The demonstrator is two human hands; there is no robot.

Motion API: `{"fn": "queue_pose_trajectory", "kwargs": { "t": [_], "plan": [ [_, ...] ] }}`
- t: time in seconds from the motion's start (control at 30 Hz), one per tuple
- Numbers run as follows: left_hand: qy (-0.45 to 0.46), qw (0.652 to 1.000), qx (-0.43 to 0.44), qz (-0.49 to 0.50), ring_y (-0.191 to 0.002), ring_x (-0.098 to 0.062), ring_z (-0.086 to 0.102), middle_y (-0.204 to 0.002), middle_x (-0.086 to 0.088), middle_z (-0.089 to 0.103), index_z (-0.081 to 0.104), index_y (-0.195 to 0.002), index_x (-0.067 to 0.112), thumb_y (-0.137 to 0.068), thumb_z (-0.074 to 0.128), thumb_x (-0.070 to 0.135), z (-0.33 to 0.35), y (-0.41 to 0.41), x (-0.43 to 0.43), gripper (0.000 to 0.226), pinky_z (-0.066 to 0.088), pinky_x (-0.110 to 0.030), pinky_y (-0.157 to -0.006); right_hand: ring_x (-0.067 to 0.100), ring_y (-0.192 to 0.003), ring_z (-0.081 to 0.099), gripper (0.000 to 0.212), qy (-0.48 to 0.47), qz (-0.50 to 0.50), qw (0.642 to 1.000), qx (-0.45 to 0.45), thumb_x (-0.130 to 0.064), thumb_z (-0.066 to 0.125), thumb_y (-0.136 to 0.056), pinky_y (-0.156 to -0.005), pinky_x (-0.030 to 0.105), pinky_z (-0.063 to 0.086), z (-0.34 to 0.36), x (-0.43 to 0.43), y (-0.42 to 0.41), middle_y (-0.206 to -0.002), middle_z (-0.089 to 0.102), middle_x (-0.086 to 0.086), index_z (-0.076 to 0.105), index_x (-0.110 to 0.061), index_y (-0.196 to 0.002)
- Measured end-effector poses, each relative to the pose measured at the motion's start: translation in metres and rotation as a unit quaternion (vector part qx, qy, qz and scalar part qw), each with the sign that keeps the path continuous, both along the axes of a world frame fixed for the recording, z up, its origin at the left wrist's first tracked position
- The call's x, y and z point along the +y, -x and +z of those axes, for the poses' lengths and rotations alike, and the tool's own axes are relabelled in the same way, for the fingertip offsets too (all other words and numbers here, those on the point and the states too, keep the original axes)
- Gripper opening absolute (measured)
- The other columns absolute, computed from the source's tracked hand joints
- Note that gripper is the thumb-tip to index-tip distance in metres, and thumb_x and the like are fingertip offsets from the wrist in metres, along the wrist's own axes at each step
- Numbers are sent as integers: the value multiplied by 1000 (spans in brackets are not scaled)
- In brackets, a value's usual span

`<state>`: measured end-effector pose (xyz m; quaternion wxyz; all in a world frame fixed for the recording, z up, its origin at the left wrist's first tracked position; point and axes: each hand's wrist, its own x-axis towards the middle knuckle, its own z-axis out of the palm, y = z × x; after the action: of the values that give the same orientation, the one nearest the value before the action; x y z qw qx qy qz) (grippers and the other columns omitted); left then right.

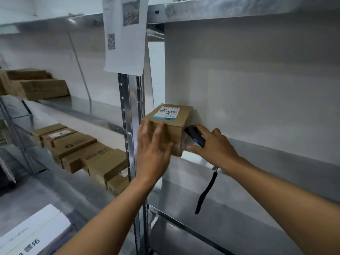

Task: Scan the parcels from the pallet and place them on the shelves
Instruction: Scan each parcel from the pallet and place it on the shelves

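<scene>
Cardboard parcel [171, 116]: label up, on steel shelf [276, 159], left end, just beside upright post [129, 107].
Left hand [152, 155]: fingers straight, flat against the parcel's near face.
Right hand [215, 146]: curled round black barcode scanner [196, 135], thumb at the parcel's right side; wrist strap [206, 192] hanging.
Neighbouring bay: row of brown cartons [82, 151].

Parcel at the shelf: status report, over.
Left hand flat on parcel front. Right hand holds scanner, thumb at parcel side. Parcel on shelf, by post. Nothing in the way.

Parcel stockroom, metal shelving [257, 150], cardboard boxes [88, 155]
</scene>
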<state>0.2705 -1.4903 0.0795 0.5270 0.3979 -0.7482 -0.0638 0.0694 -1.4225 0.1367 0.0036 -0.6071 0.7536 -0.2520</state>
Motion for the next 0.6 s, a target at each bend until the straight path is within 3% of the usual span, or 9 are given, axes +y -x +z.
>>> {"fn": "queue_pose_trajectory", "kwargs": {
  "t": [0.1,0.23,0.43,0.53,0.6],
  "plan": [
    [-39,998,-44,-36,-154,-20,-27,-167,6,-27,-2,-163,39,-88,64,69,-7,2,-16,104,4,-53,-125,36,-113,50,84,-26,-13,999,20,-76,62,-76,-93,46,51,7,-10,-8,-118,43,7,26,-51,-147],
    [-67,991,-68,-90,-153,-22,-29,-165,7,-33,-7,-161,41,-83,69,68,3,-6,-34,112,3,-54,-123,36,-114,49,78,-40,-26,998,34,-76,56,-82,-94,46,50,9,-7,-15,-123,44,9,26,-50,-149],
    [-69,986,-24,-149,-157,-22,-15,-169,15,-16,3,-161,44,-84,71,65,-14,-11,3,105,11,-53,-121,33,-113,51,67,-58,-62,994,67,-74,47,-88,-90,44,50,-4,57,-16,-121,45,7,23,-54,-148],
    [-81,975,-38,-202,-158,-19,-9,-170,15,-6,10,-160,46,-85,63,72,-38,3,47,96,11,-52,-124,32,-99,55,63,-50,-85,992,76,-72,47,-89,-81,42,52,-17,119,-11,-108,47,5,25,-54,-145],
    [-93,965,-59,-240,-158,-18,-6,-170,16,0,12,-159,47,-84,58,76,-53,19,81,92,12,-50,-125,33,-104,57,66,-46,-116,989,82,-71,48,-89,-86,42,53,-28,169,-4,-115,55,7,28,-50,-147]
  ]
}}
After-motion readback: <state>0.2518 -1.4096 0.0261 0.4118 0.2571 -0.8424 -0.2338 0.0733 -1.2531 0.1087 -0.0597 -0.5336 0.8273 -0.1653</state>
